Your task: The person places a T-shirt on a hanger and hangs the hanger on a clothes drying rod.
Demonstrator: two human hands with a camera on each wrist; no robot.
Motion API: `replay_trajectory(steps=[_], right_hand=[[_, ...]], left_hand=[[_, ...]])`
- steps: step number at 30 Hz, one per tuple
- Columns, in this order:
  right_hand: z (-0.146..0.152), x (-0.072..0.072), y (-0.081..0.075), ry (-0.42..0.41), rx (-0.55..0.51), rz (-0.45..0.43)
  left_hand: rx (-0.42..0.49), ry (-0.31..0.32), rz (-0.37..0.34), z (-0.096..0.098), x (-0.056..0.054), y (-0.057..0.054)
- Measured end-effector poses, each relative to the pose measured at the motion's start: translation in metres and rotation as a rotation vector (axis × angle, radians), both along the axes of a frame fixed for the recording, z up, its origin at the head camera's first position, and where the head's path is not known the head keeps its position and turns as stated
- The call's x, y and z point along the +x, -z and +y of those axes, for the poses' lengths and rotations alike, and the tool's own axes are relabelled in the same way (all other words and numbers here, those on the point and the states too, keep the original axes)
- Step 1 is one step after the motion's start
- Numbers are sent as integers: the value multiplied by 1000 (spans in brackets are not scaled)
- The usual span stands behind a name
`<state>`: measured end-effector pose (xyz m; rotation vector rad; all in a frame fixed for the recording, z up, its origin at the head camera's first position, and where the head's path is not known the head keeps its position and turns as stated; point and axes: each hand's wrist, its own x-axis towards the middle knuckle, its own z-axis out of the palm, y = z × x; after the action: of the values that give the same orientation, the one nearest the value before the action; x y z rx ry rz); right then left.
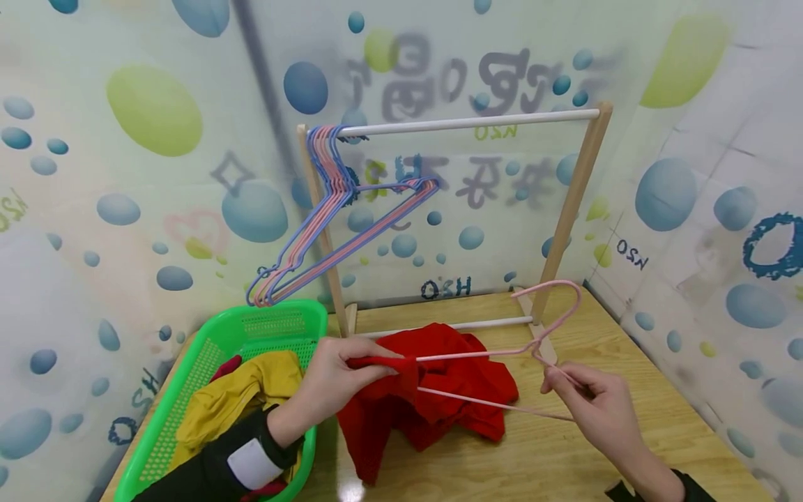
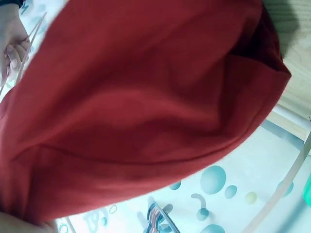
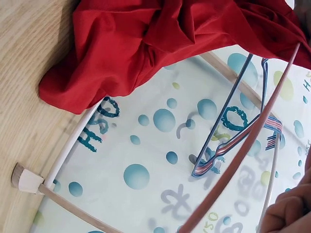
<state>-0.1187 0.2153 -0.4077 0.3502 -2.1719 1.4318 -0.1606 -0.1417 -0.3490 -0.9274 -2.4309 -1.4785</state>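
A red garment [image 1: 452, 390] is bunched over the left end of a pink clothes hanger [image 1: 483, 354]. My left hand [image 1: 332, 376] pinches the cloth at that end, thumb and fingers closing on a fold. On the other side, my right hand [image 1: 596, 404] grips the hanger's right arm just below the hook, which points up and away. The garment's lower part drapes down to the tabletop. Red cloth [image 2: 146, 97] fills most of the left wrist view, while in the right wrist view the pink hanger rod [image 3: 248, 141] runs up into the garment.
A wooden rack with a white rail [image 1: 470, 124] stands behind the hands. Several blue and pink hangers [image 1: 332, 188] hang at its left end. At the left, a green basket [image 1: 213, 335] holds a yellow garment [image 1: 245, 390] and some dark red cloth. Patterned sheeting encloses the table [image 1: 652, 418].
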Motion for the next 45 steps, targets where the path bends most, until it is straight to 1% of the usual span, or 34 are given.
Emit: replay_trajectory(steps=[3, 6, 13, 16, 19, 22, 29, 35, 40, 45], right_hand=[[-1, 0, 1, -1, -6, -3], [-1, 0, 1, -1, 0, -6], [-3, -2, 1, 10, 28, -18], [-4, -3, 1, 16, 50, -26], [-4, -5, 1, 18, 70, -21], [-4, -7, 1, 12, 80, -2], [-5, -10, 0, -5, 94, 41], [-8, -11, -3, -34, 112, 93], [-12, -13, -3, -82, 151, 142], [-13, -14, 0, -93, 141, 174]], left_hand=[[38, 46, 45, 1, 1, 1], [26, 60, 75, 3, 1, 1], [-89, 18, 129, 4, -1, -2], [-138, -3, 159, 5, -3, 0], [-167, -17, 174, 5, -5, 4], [-186, -29, 171, 6, -7, 6], [-194, -27, 161, 9, -7, 7], [-219, -32, 188, 11, -6, 6], [-232, -22, 171, 12, -6, 5], [-232, -23, 164, 13, -5, 7]])
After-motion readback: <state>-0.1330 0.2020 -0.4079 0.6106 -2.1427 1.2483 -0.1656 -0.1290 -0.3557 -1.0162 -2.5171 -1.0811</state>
